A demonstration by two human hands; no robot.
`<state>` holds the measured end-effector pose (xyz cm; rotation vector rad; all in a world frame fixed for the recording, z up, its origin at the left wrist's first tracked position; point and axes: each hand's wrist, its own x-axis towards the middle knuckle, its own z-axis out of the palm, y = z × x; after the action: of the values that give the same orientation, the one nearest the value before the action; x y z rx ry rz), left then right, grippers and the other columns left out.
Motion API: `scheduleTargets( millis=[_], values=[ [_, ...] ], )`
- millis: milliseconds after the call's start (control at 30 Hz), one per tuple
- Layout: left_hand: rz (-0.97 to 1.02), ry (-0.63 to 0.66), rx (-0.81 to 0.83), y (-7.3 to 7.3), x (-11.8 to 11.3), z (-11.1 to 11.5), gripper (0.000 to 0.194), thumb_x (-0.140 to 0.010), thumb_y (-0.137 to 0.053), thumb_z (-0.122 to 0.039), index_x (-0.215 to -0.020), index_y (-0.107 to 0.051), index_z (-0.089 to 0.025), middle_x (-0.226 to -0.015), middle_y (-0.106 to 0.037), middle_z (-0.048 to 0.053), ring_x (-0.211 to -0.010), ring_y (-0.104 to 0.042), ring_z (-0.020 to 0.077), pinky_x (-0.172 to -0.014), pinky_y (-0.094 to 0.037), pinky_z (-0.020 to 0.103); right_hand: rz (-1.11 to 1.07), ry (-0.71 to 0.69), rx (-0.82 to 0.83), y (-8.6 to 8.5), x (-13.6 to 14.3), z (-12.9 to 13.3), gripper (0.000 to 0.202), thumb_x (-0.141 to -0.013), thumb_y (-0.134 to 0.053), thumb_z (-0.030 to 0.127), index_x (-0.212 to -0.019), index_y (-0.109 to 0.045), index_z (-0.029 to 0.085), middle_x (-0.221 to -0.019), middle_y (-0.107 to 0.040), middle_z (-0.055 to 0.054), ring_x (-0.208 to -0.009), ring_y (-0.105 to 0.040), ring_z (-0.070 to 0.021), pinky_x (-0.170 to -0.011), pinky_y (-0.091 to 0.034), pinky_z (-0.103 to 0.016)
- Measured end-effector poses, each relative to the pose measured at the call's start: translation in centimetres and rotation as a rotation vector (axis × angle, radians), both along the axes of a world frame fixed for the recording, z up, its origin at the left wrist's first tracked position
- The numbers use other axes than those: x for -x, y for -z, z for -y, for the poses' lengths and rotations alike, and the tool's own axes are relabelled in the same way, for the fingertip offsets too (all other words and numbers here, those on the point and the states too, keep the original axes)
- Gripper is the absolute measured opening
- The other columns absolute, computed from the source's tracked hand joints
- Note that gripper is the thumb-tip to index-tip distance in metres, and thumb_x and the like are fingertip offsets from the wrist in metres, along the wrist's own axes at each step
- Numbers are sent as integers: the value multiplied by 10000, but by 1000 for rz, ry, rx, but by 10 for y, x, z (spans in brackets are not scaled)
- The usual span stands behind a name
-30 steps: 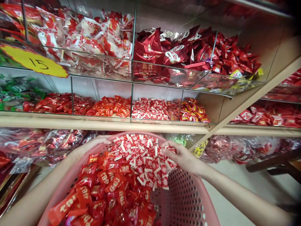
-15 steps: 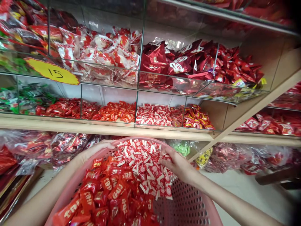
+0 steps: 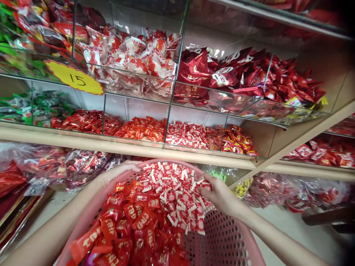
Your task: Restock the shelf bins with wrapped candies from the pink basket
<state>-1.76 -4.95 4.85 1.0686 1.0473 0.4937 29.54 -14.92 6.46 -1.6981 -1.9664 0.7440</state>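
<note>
1. Since a second ago, the yellow "15" price card (image 3: 74, 77) has slid toward 3 o'clock in view; the basket's arrangement looks unchanged.
2. The pink perforated basket (image 3: 229, 234) sits at 6 o'clock, holding red-and-white wrapped sweets (image 3: 185, 199) and gold-lettered red sweets (image 3: 140, 212).
3. Left hand (image 3: 118, 173): fingers hooked over the rim, 11 o'clock.
4. Right hand (image 3: 223, 195): fingers gripping the rim, 1 o'clock; whether they also pinch sweets, cannot tell.
5. Apparently, the basket is simply being held, nothing added.
</note>
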Motion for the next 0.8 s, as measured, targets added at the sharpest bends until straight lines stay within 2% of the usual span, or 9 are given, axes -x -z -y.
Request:
scheduleTargets(
  millis=[100, 300, 467, 633, 800],
  values=[
    [38, 95, -24, -3, 2, 0, 478, -605, -555, -238, -1079, -615, -207, -876, -713, 9, -824, -640, 252, -733, -487, 310, 58, 39, 31, 2, 1, 0, 186, -731, -444, 235, -892, -533, 211, -661, -566, 25, -577, -504, -142, -544, -356, -241],
    [81, 149, -63, -8, 3, 2, 449, -656, -519, -218, -1097, -604, -201, -911, -706, 13, -858, -633, 249, -800, -464, 319, 274, 85, 43, 8, 1, 5, 266, -738, -451, 217, -997, -511, 231, -683, -559, -3, -611, -506, -157, -550, -329, -247],
    [64, 119, -40, -7, 1, 3, 432, -658, -538, -240, -1083, -608, -200, -898, -706, 18, -825, -638, 242, -775, -479, 322, 463, 48, 35, 2, 8, 7, 199, -754, -435, 161, -945, -486, 186, -714, -574, -36, -632, -520, -160, -542, -294, -244],
    [-20, 42, -52, -5, 1, 3, 402, -640, -571, -269, -1033, -637, -219, -881, -707, 9, -808, -642, 232, -702, -500, 278, 513, 3, -10, 1, 17, 5, 146, -779, -430, 142, -918, -464, 167, -790, -591, -66, -732, -548, -163, -595, -313, -238],
    [-19, 55, -37, 0, -1, -2, 378, -606, -581, -262, -972, -666, -222, -839, -716, 5, -788, -649, 241, -702, -505, 284, 509, 9, -69, 2, 18, 2, 100, -789, -409, 144, -868, -468, 162, -825, -589, -81, -675, -546, -153, -571, -314, -243]
  ],
)
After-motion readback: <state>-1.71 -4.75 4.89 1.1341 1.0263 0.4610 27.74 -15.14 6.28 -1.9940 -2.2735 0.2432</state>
